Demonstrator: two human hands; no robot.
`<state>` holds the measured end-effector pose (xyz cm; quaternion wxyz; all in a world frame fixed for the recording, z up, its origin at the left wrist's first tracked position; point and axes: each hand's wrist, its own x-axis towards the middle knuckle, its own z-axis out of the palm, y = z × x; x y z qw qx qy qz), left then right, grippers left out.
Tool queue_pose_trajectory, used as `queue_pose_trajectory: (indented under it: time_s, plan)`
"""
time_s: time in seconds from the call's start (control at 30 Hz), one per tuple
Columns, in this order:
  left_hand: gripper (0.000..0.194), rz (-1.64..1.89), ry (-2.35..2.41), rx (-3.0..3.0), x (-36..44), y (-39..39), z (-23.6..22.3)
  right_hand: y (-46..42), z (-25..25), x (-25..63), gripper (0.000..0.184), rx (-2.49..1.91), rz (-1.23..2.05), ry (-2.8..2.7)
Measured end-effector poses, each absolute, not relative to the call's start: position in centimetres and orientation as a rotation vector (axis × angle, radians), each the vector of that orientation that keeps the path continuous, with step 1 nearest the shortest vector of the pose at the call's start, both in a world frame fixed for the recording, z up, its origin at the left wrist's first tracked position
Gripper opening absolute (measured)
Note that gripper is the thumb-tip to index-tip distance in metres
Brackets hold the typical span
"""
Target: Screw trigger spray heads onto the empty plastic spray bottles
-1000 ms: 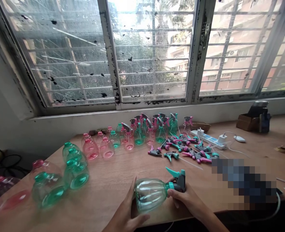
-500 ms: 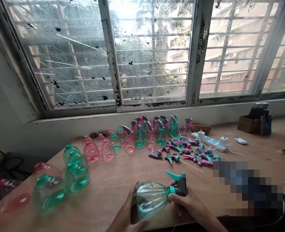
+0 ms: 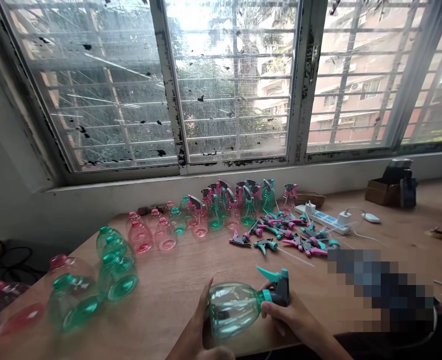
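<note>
A clear green spray bottle [image 3: 233,309] lies on its side in the air just above the near edge of the table, its base to the left. My left hand [image 3: 202,325] cups that base, fingers behind it and thumb low in front. At the neck, my right hand [image 3: 290,312] is closed around the teal collar, thumb and fingers pinching it. The dark grey spray head [image 3: 282,287] with its teal trigger [image 3: 268,273] sits on the neck and points away from me. Part of the right fingers is hidden behind the bottle.
Loose pink, teal and grey spray heads [image 3: 281,232] lie in a pile beyond my hands. Several bottles with heads [image 3: 230,210] stand by the wall. Headless green bottles [image 3: 118,277] and pink ones [image 3: 141,237] stand left. A power strip [image 3: 328,220] lies at right.
The bottle and both hands stay almost in place. My left thumb has drawn slightly back from the bottle's underside. The view has shifted a little to the right.
</note>
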<state>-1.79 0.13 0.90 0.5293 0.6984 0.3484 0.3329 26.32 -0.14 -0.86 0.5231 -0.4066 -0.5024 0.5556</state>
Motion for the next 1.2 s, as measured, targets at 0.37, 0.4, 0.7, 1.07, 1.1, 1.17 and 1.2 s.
queue_pose_trajectory:
  time_s: [0.37, 0.4, 0.7, 1.07, 1.1, 1.17, 1.2]
  plan:
    - [0.102, 0.873, 0.829, 1.846, -1.6, -0.3, 0.8, -0.3, -0.1, 26.1, 0.058, -1.026, 1.302, -1.253]
    - [0.100, 0.881, 0.826, 1.847, -1.7, -0.3, 0.7, -0.3, -0.1, 26.1, 0.058, -1.032, 1.297, -1.250]
    - [0.093, 0.927, 0.896, 1.781, -2.1, 0.0, 0.2, -0.2, -0.4, 26.0, 0.052, -1.038, 1.295, -1.272]
    - [0.119, 0.853, 0.759, 1.748, -1.7, -0.4, 1.5, 0.0, -1.2, 26.3, 0.053, -0.961, 1.251, -1.160]
    - [0.114, 0.837, 0.786, 1.749, -1.7, -0.5, 1.8, 0.0, -1.3, 26.3, 0.054, -0.961, 1.257, -1.167]
    - [0.103, 0.806, 0.859, 1.776, -1.7, -0.6, 1.9, -0.1, -1.2, 26.3, 0.053, -0.959, 1.260, -1.175]
    - [0.102, 0.806, 0.886, 1.798, -1.8, -0.6, 1.8, -0.1, -1.1, 26.3, 0.052, -0.955, 1.262, -1.173]
